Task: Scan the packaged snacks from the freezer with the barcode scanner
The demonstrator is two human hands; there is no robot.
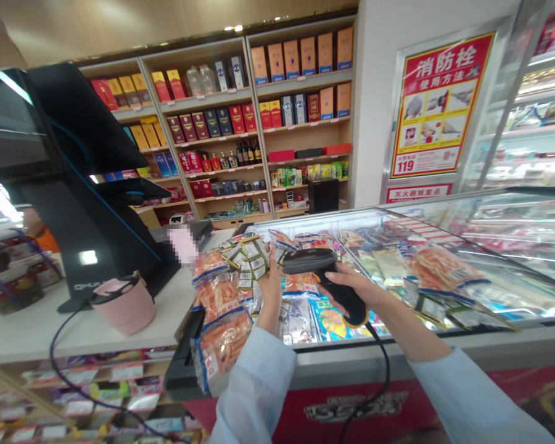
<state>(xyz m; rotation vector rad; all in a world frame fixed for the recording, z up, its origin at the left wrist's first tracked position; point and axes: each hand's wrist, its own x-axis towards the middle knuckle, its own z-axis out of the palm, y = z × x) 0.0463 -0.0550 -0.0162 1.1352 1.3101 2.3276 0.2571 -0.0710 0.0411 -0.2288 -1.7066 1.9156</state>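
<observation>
**A:** Starting at the far left, we have a black checkout terminal (74, 185) on a white counter (50, 333), with a pink cup (124, 306) and its dark lid just in front of the terminal's base.

**B:** Right of the cup we find a heap of clear bags of orange snack strips (219, 314), piled at the counter's edge (a patch just behind them is pixelated, so we can't make it out).

**A:** And the hands?

**B:** The left hand (269, 287) rises out of a pale blue sleeve (259, 382), right against a cluster of barcode-labelled packets (252, 265). Its fingers (272, 256) stand upright among them, but we cannot tell whether they have hold of one.

**A:** The right hand (354, 287) is easier for us: its fingers wrap closed around the handle of a black handheld barcode scanner (324, 262), whose head points left toward those packets. The scanner's cable (379, 370) drops past the front of the freezer.

**B:** Beneath both hands we see a glass-topped chest freezer (490, 336) filled with packaged food (333, 320). Beyond it, wooden shelves of boxed liquor (254, 123) stand at the back, and further right hangs a red fire hydrant instruction poster (437, 105).
</observation>
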